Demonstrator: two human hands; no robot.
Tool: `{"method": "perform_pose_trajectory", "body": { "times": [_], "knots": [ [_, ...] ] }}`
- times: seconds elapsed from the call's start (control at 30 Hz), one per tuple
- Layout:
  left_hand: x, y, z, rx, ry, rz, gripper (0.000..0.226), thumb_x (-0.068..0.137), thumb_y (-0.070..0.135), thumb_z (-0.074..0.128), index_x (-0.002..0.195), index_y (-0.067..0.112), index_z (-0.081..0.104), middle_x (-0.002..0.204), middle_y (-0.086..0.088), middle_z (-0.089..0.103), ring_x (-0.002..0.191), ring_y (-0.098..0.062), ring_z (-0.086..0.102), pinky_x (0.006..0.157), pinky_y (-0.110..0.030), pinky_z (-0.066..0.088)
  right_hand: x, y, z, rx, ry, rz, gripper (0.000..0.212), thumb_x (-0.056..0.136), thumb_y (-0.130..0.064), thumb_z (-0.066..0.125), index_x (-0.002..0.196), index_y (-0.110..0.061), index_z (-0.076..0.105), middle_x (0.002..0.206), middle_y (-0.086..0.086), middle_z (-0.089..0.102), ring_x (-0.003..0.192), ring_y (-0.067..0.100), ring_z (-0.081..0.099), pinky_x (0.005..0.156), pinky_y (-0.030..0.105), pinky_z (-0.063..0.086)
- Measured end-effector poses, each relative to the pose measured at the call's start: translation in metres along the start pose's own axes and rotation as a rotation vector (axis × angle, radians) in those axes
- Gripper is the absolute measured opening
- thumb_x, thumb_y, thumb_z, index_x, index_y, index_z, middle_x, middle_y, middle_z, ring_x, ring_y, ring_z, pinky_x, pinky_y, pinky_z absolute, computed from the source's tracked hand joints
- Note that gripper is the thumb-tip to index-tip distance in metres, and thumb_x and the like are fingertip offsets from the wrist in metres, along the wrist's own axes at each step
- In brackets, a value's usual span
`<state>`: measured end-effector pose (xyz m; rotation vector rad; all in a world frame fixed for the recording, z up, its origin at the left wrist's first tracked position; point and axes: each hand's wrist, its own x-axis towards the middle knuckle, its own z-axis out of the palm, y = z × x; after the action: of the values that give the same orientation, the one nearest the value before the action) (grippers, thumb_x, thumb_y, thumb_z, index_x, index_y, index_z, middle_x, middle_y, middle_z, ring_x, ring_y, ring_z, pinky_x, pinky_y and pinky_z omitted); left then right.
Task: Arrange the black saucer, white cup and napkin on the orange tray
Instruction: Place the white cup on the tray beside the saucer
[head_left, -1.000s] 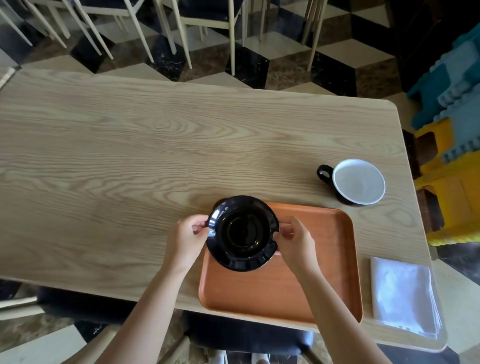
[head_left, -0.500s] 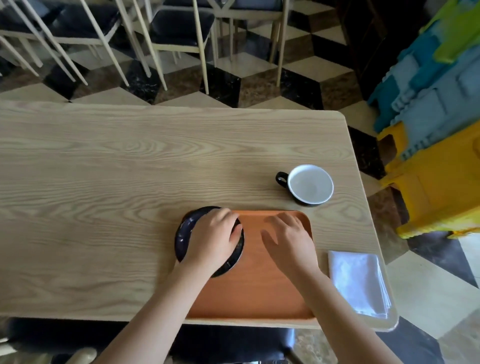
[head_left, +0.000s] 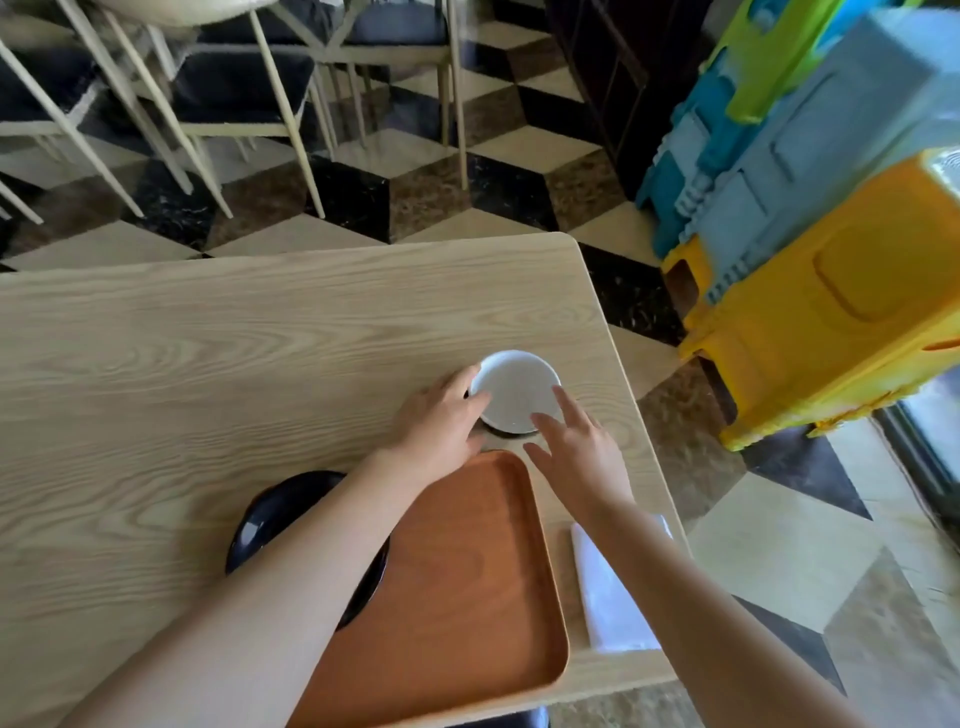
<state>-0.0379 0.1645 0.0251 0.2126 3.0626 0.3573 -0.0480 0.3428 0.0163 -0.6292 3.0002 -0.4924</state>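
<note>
The white cup (head_left: 514, 395), black outside, stands on the wooden table (head_left: 208, 364) just beyond the orange tray (head_left: 467, 571). My left hand (head_left: 441, 421) wraps the cup's left side, covering its handle, with fingers on the rim. At the cup's right side, my right hand (head_left: 582, 457) has its fingers spread, their tips touching the rim. The black saucer (head_left: 275, 514) lies at the tray's left edge, overhanging onto the table and partly hidden by my left forearm. The white napkin (head_left: 608, 597) lies on the table right of the tray, partly under my right forearm.
The table's right edge runs close past the cup and napkin. Stacked yellow, blue and green plastic stools (head_left: 831, 312) stand on the floor to the right. Pale-legged chairs (head_left: 260, 104) stand beyond the table's far edge.
Both hands have left the saucer and tray and reached forward to the cup. The saucer stays at the tray's left edge. The view has swung to the right.
</note>
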Motion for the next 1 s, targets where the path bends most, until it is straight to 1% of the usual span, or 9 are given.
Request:
{"method": "perform_pose_trajectory", "body": {
  "times": [0.07,0.17,0.27,0.33,0.47,0.63,0.8,0.87,1.0],
  "knots": [
    [0.003,-0.002,0.005,-0.057,0.079,0.007,0.042,0.083,0.029,0.065,0.118,0.006,0.058,0.147,-0.012,0.034,0.131,-0.030,0.036,0.089,-0.041,0.044,0.004,0.003,0.004,-0.016,-0.003,-0.059,0.027,0.062,-0.011,0.084,0.081,-0.001,0.067,0.121,0.028,0.060,0.085,0.041,0.067,0.048,0.040,0.055],
    [0.002,-0.004,0.013,-0.127,0.115,-0.023,0.042,0.078,0.026,0.071,0.113,0.005,0.063,0.148,-0.018,0.034,0.133,-0.033,0.036,0.094,-0.043,0.043,0.011,0.009,0.008,-0.028,0.044,-0.131,0.028,0.056,-0.010,0.087,0.068,-0.001,0.064,0.106,0.026,0.068,0.084,0.038,0.070,0.042,0.036,0.054],
    [0.004,-0.007,0.015,-0.124,0.162,-0.005,0.037,0.071,0.026,0.077,0.098,0.003,0.068,0.133,-0.019,0.052,0.111,-0.038,0.056,0.076,-0.044,0.051,0.013,0.013,0.007,-0.034,0.101,-0.184,0.025,0.059,-0.011,0.086,0.069,-0.002,0.065,0.103,0.022,0.070,0.089,0.036,0.070,0.044,0.034,0.054],
    [0.004,-0.009,0.013,-0.140,0.172,-0.015,0.034,0.068,0.027,0.079,0.091,0.003,0.070,0.124,-0.016,0.059,0.102,-0.037,0.060,0.071,-0.041,0.051,0.014,0.012,0.002,-0.010,0.149,-0.216,0.023,0.060,-0.011,0.086,0.070,-0.003,0.066,0.101,0.019,0.072,0.090,0.034,0.070,0.045,0.032,0.054],
    [-0.010,-0.011,0.005,-0.248,0.244,-0.024,0.033,0.058,0.021,0.086,0.082,0.004,0.071,0.111,-0.019,0.064,0.097,-0.038,0.061,0.077,-0.044,0.054,0.011,0.009,-0.008,0.022,0.233,-0.292,0.018,0.067,-0.016,0.082,0.074,-0.006,0.068,0.101,0.013,0.073,0.093,0.029,0.070,0.047,0.029,0.054],
    [-0.055,0.004,-0.002,-0.233,0.358,-0.057,0.034,0.059,0.031,0.084,0.081,0.009,0.070,0.110,-0.016,0.064,0.099,-0.032,0.058,0.086,-0.035,0.047,-0.019,0.011,-0.009,0.099,0.310,-0.378,0.023,0.082,-0.028,0.061,0.085,-0.007,0.070,0.110,0.010,0.070,0.104,0.026,0.066,0.064,0.034,0.060],
    [-0.101,0.014,0.019,-0.244,0.336,-0.143,0.035,0.068,0.042,0.069,0.084,0.011,0.070,0.112,-0.014,0.064,0.093,-0.028,0.062,0.084,-0.034,0.051,-0.048,0.007,0.005,0.109,0.251,-0.426,0.022,0.081,-0.027,0.059,0.084,-0.008,0.071,0.110,0.009,0.071,0.104,0.024,0.066,0.055,0.034,0.060],
    [-0.111,0.015,0.027,-0.251,0.330,-0.163,0.036,0.069,0.042,0.067,0.085,0.009,0.070,0.112,-0.016,0.063,0.096,-0.030,0.061,0.082,-0.041,0.054,-0.054,0.005,0.010,0.109,0.234,-0.446,0.024,0.082,-0.028,0.058,0.083,-0.008,0.071,0.109,0.008,0.071,0.103,0.024,0.066,0.051,0.034,0.059],
    [-0.122,0.017,0.040,-0.269,0.327,-0.166,0.034,0.072,0.037,0.069,0.088,0.008,0.068,0.114,-0.018,0.061,0.106,-0.031,0.056,0.083,-0.043,0.053,-0.061,0.003,0.013,0.093,0.242,-0.488,0.027,0.084,-0.027,0.054,0.080,-0.006,0.070,0.107,0.010,0.072,0.102,0.025,0.067,0.054,0.032,0.059]
  ]
}}
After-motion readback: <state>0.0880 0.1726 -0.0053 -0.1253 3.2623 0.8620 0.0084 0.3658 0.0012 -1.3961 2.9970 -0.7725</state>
